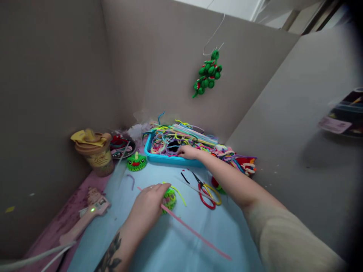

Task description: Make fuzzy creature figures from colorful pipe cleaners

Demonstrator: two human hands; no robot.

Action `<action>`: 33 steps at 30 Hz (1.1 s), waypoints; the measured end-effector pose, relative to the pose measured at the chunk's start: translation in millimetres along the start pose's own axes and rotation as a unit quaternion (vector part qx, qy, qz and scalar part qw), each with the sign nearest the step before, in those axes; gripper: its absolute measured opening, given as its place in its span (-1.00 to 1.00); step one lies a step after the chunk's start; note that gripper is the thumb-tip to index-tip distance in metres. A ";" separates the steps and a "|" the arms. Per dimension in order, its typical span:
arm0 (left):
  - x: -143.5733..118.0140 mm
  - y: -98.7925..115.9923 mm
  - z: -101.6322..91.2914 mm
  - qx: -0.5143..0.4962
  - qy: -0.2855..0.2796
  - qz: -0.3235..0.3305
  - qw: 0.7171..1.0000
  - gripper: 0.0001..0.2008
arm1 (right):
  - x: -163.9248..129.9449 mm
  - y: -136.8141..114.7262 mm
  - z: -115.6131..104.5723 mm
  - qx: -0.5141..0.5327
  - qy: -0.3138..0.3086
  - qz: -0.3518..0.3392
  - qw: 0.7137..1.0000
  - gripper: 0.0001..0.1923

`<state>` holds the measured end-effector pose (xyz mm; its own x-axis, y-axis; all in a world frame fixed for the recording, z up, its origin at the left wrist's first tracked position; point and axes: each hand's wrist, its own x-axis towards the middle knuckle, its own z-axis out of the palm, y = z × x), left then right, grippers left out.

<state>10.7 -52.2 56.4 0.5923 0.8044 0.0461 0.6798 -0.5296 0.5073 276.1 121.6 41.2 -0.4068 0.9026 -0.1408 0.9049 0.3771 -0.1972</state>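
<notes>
My left hand (150,202) is closed over a small green crocheted piece (170,199) low above the blue mat, its fingers partly covering it. A long pink strand (198,235) runs from under this hand toward the lower right. A loose yellow-green yarn end (180,194) lies beside the piece. Up at the front rim of a blue tray (176,160), my right hand (188,152) reaches in among coloured yarn scraps (161,141). Its fingers are bent together; whatever is between them is hidden.
Scissors with red and yellow handles (208,194) lie below my right forearm. A finished green crocheted face (136,162) sits left of the tray. Further left are a lidded cup (98,156) and a pink glue gun (85,223). Green crocheted pieces (209,71) hang on the back wall.
</notes>
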 end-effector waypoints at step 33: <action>-4.3 4.3 -5.8 -0.007 -0.003 0.026 1.000 -0.54 | -75.3 -70.1 5.6 -0.170 0.062 0.169 0.969 -0.69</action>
<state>8.6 -56.4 63.4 0.6298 0.7738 0.0682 0.6413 -0.5674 0.5166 242.7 26.0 60.2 -0.0819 0.9964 -0.0197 0.9813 0.0841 0.1731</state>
